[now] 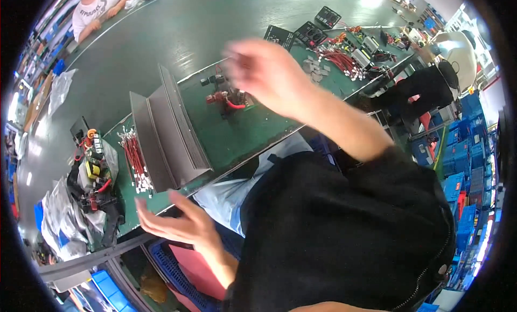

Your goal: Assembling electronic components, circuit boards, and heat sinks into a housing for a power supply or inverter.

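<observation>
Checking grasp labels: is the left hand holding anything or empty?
Empty. The left hand is open with fingers spread, at the table edge just below the grey metal bracket, touching nothing visible.

Right hand (264,75) fingertips (motion-blurred, indistinct)

A black zip-front top (344,231) with short sleeves, pale blue denim trousers (237,196), both forearms bare, no gloves.

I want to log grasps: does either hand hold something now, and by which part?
Nothing is held. The left hand is open at the table edge; the right hand, blurred, is open above the table.
</observation>
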`<action>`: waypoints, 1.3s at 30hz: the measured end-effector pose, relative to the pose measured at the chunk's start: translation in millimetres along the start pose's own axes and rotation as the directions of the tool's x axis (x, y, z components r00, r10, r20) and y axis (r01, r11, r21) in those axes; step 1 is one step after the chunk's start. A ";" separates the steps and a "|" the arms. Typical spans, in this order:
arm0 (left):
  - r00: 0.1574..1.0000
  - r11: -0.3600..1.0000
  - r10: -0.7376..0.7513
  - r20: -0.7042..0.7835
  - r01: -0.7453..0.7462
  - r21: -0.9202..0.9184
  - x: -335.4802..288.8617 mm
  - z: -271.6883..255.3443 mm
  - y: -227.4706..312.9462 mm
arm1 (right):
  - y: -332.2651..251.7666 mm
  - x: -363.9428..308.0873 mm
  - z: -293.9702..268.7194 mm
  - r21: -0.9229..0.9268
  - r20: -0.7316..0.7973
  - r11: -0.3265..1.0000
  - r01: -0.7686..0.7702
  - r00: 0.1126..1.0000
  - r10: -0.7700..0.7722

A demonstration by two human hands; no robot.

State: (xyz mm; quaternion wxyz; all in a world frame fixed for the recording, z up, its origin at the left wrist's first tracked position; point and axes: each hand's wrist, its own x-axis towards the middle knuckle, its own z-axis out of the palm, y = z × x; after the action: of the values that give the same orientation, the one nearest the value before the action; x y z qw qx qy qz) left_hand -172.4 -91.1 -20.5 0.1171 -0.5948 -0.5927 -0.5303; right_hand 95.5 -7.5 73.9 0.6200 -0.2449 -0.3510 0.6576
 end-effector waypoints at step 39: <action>0.745 0.996 0.042 0.666 0.022 -0.087 104.8 35.2 -94.0 | 50.8 -192.3 -18.5 0.472 -0.727 0.857 0.208 0.641 0.245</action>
State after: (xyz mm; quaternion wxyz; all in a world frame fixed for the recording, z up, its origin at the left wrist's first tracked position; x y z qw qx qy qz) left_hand -260.8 22.2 -0.3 -0.1262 -0.7525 -0.5680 -0.3084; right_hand 98.2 -193.7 1.5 0.7437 -0.3282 0.1375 0.5660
